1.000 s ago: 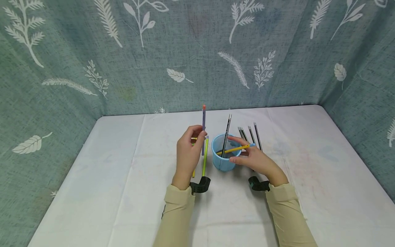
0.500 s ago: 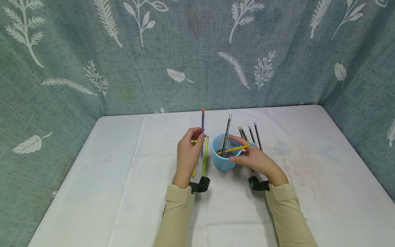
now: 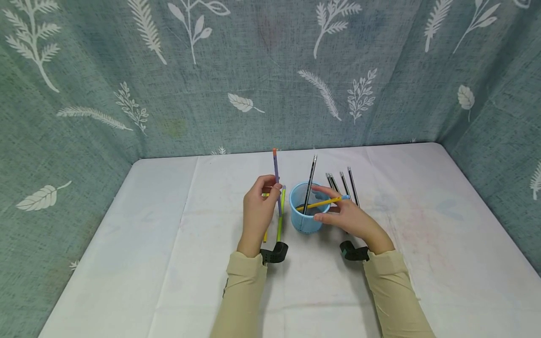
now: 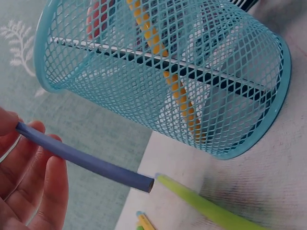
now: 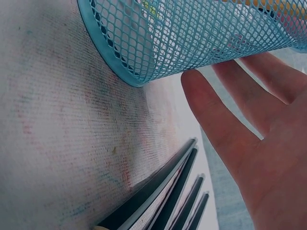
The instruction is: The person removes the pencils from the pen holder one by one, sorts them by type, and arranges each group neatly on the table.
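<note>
My left hand [image 3: 258, 206] pinches a purple pencil [image 3: 275, 165] with an orange end, held above the table left of a light blue mesh pencil cup [image 3: 305, 226]. In the left wrist view the pencil's flat lower end [image 4: 150, 185] points past the cup, near the tip of a lime green pencil [image 4: 206, 208]. My right hand [image 3: 357, 219] holds the cup at its right side, thumb and forefinger at the rim. Inside the cup lean a black-and-silver striped pencil [image 3: 312, 176] and a yellow pencil [image 3: 325, 203] with a blue end, which reaches over the rim beside the right hand.
Several black pencils [image 3: 353, 185] lie on the white tablecloth [image 3: 422, 234] right of the cup, partly behind the right hand. A yellow pencil [image 3: 265, 238] lies partly under the left hand. A green leaf-patterned curtain [image 3: 270, 94] hangs behind the table.
The purple pencil has tilted in my left hand: its orange end has swung left and down slightly, its lower end right over the green pencil. The right hand and cup stay still.
</note>
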Available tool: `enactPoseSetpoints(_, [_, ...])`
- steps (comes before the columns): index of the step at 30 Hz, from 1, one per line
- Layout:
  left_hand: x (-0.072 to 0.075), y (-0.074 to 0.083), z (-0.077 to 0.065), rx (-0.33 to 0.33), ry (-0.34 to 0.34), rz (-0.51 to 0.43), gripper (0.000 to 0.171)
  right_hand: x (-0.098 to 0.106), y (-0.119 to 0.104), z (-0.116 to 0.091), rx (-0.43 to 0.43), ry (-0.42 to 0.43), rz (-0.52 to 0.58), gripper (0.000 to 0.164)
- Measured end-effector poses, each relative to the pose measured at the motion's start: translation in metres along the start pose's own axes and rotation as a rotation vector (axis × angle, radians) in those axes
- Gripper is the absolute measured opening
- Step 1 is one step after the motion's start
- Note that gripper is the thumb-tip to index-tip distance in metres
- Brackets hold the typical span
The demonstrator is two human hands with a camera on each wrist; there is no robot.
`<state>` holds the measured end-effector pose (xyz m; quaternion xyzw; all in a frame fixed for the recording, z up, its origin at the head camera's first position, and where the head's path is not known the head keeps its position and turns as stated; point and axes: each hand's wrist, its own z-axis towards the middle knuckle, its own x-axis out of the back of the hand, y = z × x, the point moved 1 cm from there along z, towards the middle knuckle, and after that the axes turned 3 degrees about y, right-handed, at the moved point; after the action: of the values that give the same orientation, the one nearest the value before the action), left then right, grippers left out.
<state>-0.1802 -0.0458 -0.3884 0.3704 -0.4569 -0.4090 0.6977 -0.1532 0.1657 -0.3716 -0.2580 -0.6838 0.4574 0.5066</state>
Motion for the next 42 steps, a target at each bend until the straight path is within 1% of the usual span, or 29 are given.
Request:
enactPoseSetpoints(10, [-0.006,-0.01,-0.001,0.083,0.005,-0.046,0.02,0.001,0.004,0.001,0.011,-0.02,0.049,0.066])
enactPoseSetpoints(17, [-0.011,-0.02,-0.001,0.123,0.008,-0.06,0.022,0.002,0.005,0.001,0.019,-0.026,0.066,0.066])
enactPoseSetpoints(21, [-0.012,-0.025,-0.001,0.162,0.004,-0.052,0.022,0.002,0.005,0.001,0.024,-0.029,0.069,0.066])
enactPoseSetpoints(28, [-0.015,-0.035,-0.002,0.237,-0.038,0.013,0.027,0.001,0.006,0.002,0.017,-0.031,0.063,0.066])
enactPoseSetpoints(34, [-0.017,-0.039,-0.003,0.264,-0.065,0.06,0.03,0.002,0.007,0.002,0.019,-0.032,0.071,0.066])
enactPoseSetpoints(36, [-0.018,-0.04,-0.003,0.254,-0.079,0.099,0.031,0.002,0.007,0.002,0.02,-0.031,0.076,0.066])
enactPoseSetpoints(42, [-0.019,-0.041,-0.004,0.18,-0.115,0.285,0.033,0.002,0.006,0.002,0.02,-0.029,0.087,0.065])
